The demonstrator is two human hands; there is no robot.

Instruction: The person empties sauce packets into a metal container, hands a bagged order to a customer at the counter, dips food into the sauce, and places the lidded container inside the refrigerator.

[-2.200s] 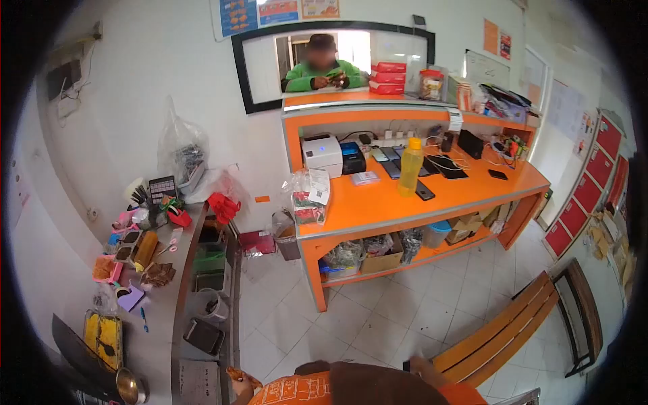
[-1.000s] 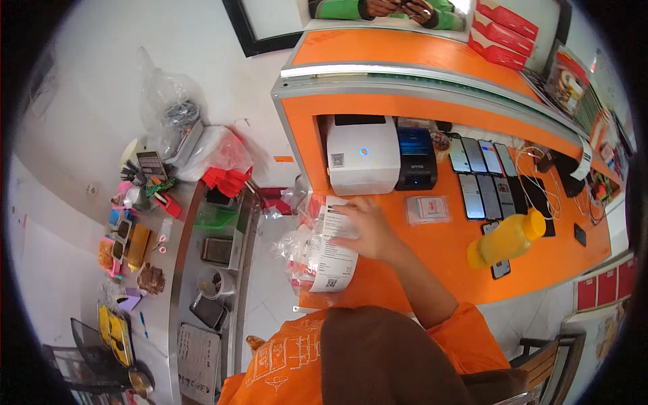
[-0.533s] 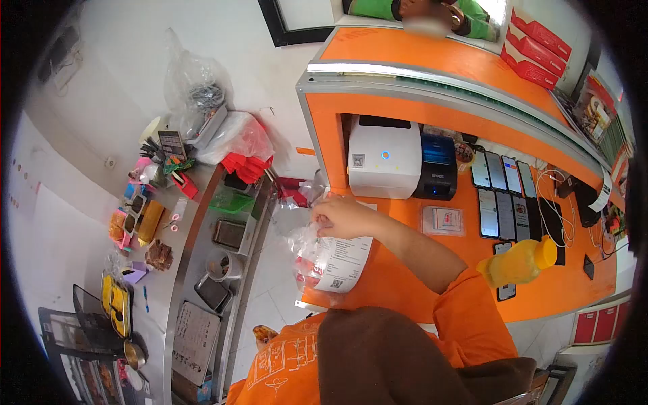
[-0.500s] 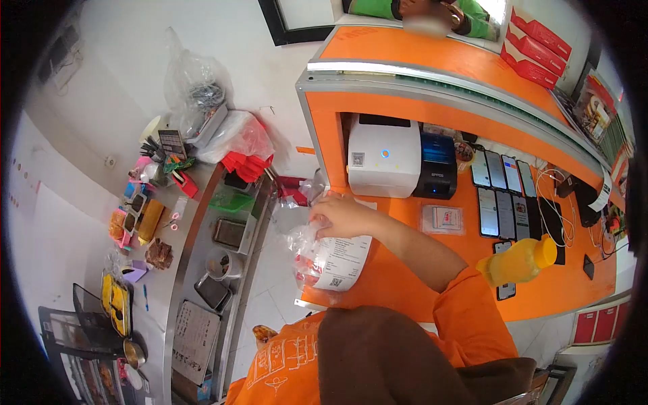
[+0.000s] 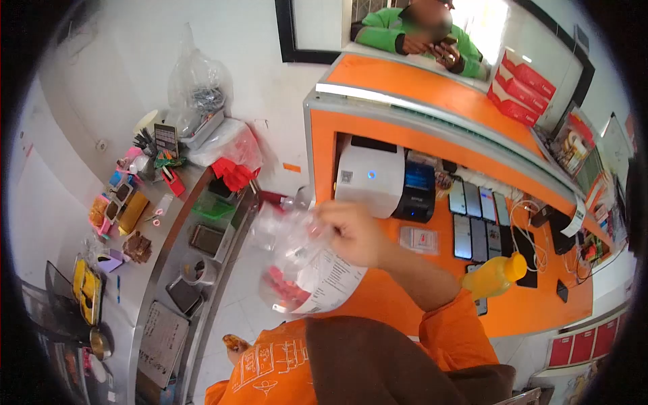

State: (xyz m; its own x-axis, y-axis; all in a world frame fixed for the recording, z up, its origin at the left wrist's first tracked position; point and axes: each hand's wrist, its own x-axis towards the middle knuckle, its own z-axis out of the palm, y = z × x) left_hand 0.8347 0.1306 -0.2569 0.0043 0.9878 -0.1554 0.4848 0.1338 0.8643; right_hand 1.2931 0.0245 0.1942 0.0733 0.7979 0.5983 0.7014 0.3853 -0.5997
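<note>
Knuckles (image 5: 345,214) up, gripped bag (image 5: 289,251) in right hand (image 5: 356,233) above receipt (image 5: 337,275), apparently just holding, needing steadiness; couldn't tell left hand's (image 5: 237,351) state.

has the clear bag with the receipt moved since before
Yes: against the orange counter, the clear bag has gone up and left, lifted off its end by the right hand.

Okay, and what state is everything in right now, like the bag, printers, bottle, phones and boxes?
Plastic bag: bunched at the top, gripped by the right hand
Receipt: against the bag, print showing
White printer: blue light on
Black printer: blue light on
Yellow bottle: capped, upright
Phones: lying in rows, several screens lit
Red boxes: stacked, closed
Left hand: partly hidden, grip unclear
</note>
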